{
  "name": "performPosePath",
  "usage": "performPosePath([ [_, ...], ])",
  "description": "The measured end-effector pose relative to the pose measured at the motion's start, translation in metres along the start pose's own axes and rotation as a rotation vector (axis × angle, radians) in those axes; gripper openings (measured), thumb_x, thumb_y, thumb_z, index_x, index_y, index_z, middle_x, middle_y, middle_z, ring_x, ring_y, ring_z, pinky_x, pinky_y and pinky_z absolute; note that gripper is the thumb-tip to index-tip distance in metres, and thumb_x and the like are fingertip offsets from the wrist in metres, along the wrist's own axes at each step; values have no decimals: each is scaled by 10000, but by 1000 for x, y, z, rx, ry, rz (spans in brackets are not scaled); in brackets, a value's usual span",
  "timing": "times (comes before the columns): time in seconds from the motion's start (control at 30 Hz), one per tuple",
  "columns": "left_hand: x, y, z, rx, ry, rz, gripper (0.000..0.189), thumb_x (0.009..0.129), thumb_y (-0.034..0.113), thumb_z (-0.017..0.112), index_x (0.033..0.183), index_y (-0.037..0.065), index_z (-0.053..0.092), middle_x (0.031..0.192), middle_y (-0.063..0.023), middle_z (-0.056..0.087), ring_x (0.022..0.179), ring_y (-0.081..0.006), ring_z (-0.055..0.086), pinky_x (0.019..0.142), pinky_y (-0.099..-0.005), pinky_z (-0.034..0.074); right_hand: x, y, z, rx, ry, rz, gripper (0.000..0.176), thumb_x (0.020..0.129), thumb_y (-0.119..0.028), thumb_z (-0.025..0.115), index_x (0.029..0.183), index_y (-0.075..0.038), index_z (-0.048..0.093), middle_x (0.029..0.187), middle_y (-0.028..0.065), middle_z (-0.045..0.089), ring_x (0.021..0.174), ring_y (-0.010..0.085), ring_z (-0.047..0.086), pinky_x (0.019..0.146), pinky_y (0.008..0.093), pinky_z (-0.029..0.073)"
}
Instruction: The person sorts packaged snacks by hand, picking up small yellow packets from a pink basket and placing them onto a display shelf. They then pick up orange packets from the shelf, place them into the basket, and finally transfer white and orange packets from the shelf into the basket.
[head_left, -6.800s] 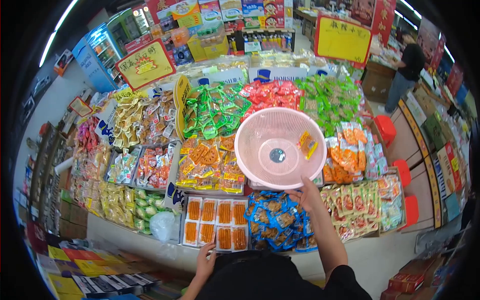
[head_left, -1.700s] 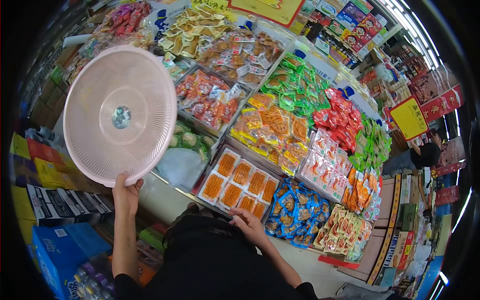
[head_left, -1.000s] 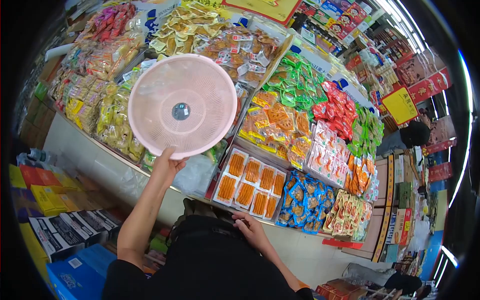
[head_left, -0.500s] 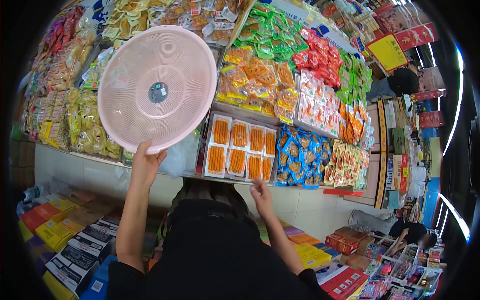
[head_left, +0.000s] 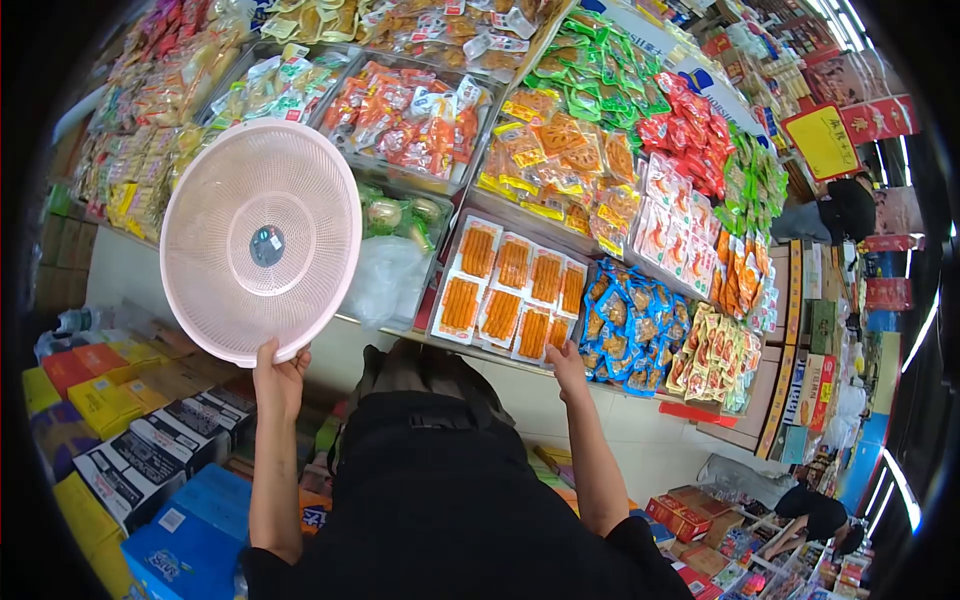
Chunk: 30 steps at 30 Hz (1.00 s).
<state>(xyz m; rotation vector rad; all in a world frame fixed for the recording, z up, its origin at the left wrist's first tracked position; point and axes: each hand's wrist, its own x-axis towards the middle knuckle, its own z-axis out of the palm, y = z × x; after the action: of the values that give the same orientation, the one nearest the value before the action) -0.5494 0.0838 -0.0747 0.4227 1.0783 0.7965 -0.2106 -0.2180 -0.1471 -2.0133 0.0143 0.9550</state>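
My left hand (head_left: 280, 380) grips the lower rim of a pale pink plastic colander (head_left: 215, 200), thumb on the inside. It is held tilted up, its perforated bowl facing me and a dark round label at its centre. My right hand (head_left: 570, 372) is at the front right corner of a tray, its fingers loosely bent and nothing visible in them. Its fingertips are right at a clear pack of orange sticks (head_left: 532, 330), one of several in that tray. Blue snack packets (head_left: 625, 325) lie heaped just right of this hand.
Left of the tray is a clear plastic bag (head_left: 385, 285). Behind lie red-orange packets (head_left: 405, 125), yellow packets (head_left: 560, 150) and green packets (head_left: 600, 75). Cartons, one a blue box (head_left: 190, 535), stack on the floor at left. A person (head_left: 815, 515) bends over goods at right.
The colander has moved down and left with my left hand, uncovering red-orange packets behind it. My right hand has come right and up to the tray's front corner, and the view has shifted.
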Motion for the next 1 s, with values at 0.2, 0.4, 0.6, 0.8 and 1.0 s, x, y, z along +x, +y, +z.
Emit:
performPosePath([
  [0.2,-21,-20,-3,1,-1,29,338,849,183,504,1136,13,453,1018,-101,577,836,-199,594,647,-298,503,15,2,-3,-167,-11,-96,394,830,-233,616,1080,48,498,896,74,565,810,139,515,711,288,424],
  [0.4,-39,-43,10,37,-9,-32,321,852,174,482,1120,2,449,1019,-117,570,806,-202,591,638,-307,507,43,48,-2,-264,86,-271,458,831,-212,613,1168,52,452,936,83,574,836,147,529,740,284,432],
  [0.6,-51,-62,28,73,-32,-51,312,840,192,501,1096,22,453,973,-110,579,774,-201,582,649,-310,481,36,42,-3,-234,44,-278,566,832,-204,611,1268,67,373,1158,169,546,1041,226,538,890,316,420],
  [0.8,-62,-80,41,70,-41,-40,317,845,216,504,1108,46,460,999,-88,581,807,-193,582,685,-319,487,26,29,-6,-269,19,-262,764,795,-332,619,1323,103,278,1221,321,471,1157,413,463,965,421,380],
  [1.0,-67,-69,68,88,-139,-24,390,838,163,495,1198,33,417,1108,-113,540,927,-221,574,674,-343,502,18,15,-14,-374,5,-333,657,827,-239,601,1322,80,311,1178,252,528,1098,329,532,928,372,416],
])
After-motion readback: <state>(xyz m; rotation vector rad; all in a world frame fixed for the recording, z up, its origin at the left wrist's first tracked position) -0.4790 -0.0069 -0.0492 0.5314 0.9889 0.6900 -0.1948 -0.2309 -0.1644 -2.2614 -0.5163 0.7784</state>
